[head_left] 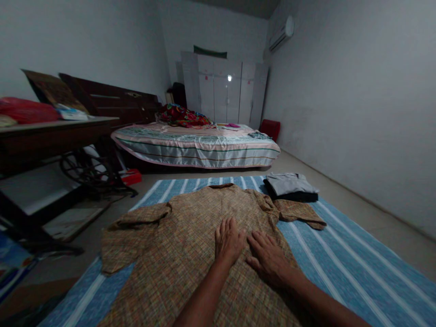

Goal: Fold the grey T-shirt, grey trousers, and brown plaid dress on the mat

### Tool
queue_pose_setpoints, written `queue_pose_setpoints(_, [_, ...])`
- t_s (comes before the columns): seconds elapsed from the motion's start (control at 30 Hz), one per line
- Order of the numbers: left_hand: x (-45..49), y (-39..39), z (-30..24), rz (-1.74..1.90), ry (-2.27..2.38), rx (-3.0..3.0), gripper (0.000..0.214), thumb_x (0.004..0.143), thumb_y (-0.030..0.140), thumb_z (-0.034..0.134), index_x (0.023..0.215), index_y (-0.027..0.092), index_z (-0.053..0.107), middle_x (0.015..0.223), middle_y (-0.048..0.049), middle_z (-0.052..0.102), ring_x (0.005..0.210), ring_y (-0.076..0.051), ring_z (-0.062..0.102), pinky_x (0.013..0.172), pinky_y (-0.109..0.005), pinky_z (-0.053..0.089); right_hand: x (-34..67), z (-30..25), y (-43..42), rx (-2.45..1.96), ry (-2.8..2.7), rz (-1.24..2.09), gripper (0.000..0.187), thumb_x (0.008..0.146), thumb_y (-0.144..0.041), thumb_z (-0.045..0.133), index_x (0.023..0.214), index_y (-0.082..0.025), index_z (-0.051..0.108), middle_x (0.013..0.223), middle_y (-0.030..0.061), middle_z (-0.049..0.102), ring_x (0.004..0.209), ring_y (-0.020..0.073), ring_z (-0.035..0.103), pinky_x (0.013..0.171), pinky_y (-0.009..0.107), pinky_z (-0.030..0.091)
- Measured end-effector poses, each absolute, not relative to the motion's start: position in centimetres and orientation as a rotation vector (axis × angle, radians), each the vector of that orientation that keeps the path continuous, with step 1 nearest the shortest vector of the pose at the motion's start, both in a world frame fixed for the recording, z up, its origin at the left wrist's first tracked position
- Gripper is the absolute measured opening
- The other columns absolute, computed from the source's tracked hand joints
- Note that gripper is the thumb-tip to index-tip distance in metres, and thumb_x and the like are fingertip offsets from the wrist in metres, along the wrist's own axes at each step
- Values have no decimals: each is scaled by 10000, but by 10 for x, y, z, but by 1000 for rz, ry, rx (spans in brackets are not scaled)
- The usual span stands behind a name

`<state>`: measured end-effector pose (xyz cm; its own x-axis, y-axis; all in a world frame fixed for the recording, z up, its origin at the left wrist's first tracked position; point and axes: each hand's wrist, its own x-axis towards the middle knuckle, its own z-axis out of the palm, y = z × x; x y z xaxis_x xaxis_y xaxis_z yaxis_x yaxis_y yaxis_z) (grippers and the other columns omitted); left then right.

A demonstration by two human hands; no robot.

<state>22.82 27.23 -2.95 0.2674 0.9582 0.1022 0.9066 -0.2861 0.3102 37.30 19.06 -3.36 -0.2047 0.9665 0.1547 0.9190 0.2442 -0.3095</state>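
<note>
A brown checked shirt [190, 245] lies spread out on a blue and white striped sheet [340, 259]. Its collar points away from me and its sleeves reach out to both sides. My left hand [229, 240] rests flat on the middle of the shirt, fingers stretched forward. Close beside it, my right hand [270, 258] also lies flat on the cloth, its fingers a little spread. Neither hand grips anything. The shirt's lower end runs out of view beneath my forearms.
Folded grey and black clothes [291, 186] are stacked beyond the right sleeve. Ahead stands a bed [204, 152] with a red flowered blanket [184, 116], before a pale wardrobe [221, 91]. On the left is a table [61, 129] with a spoked wheel [86, 167] underneath.
</note>
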Motion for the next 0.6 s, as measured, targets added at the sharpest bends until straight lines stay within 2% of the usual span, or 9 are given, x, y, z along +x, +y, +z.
queue_pose_setpoints(0.27, [228, 278, -28, 577, 1711, 2163, 485, 954, 346, 346, 1391, 153, 431, 1456, -113, 471, 1399, -199, 329, 1159, -381, 163, 352, -36, 160, -1681, -2274, 235, 599, 926, -509, 474, 1436, -199, 418, 1519, 155, 345, 1418, 330, 259, 1148, 525, 196])
queue_pose_setpoints(0.43, [224, 283, -24, 609, 1737, 2093, 446, 970, 355, 325, 1348, 175, 480, 1367, -90, 567, 1289, -182, 480, 1101, -312, 287, 341, -23, 138, -1619, -2262, 242, 571, 921, -541, 467, 1396, -225, 450, 1473, 139, 422, 1381, 326, 331, 1137, 540, 221])
queue_pose_setpoints(0.53, [222, 284, -21, 605, 1761, 2055, 444, 977, 371, 305, 1337, 189, 491, 1302, -76, 618, 1221, -179, 542, 1028, -274, 366, 322, -25, 115, -1391, -2352, 246, 561, 906, -583, 467, 1354, -245, 472, 1433, 118, 477, 1331, 316, 407, 1132, 538, 254])
queue_pose_setpoints(0.6, [221, 285, -21, 598, 1769, 2055, 442, 980, 373, 298, 1331, 193, 497, 1280, -69, 632, 1185, -180, 565, 997, -265, 390, 300, -44, 100, -1218, -2393, 160, 571, 889, -604, 485, 1349, -266, 471, 1427, 107, 491, 1333, 322, 411, 1119, 539, 292])
